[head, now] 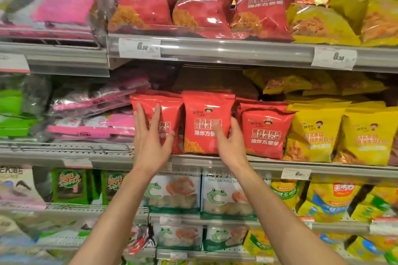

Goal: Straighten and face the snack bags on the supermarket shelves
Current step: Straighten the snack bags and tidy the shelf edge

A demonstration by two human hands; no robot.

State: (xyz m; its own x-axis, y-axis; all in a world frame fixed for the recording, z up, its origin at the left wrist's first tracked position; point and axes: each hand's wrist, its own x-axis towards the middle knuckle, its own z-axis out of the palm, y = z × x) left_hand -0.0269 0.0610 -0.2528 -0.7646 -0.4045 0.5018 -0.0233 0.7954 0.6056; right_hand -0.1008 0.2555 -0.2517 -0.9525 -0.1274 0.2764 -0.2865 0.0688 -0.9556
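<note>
Facing red snack bags on the middle shelf (pixel 269 166)

Left hand (pixel 150 135) lies flat, fingers spread, on the left red bag (pixel 170 112) — right hand (pixel 229 144) grips the centre red bag (pixel 204 114), upright at its right edge.

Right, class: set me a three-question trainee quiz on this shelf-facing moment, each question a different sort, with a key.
1. True or false: the left hand lies with straight fingers on the leftmost red noodle-snack bag of the middle shelf.
2. Multiple choice: the right hand grips which bag? A) the middle red noodle-snack bag; B) a yellow snack bag; C) a frog-print shrimp snack bag.
3. Fill in: the price tag on the upper shelf rail reads ___.

Key: 1 true; 2 A; 3 6.50.
</note>
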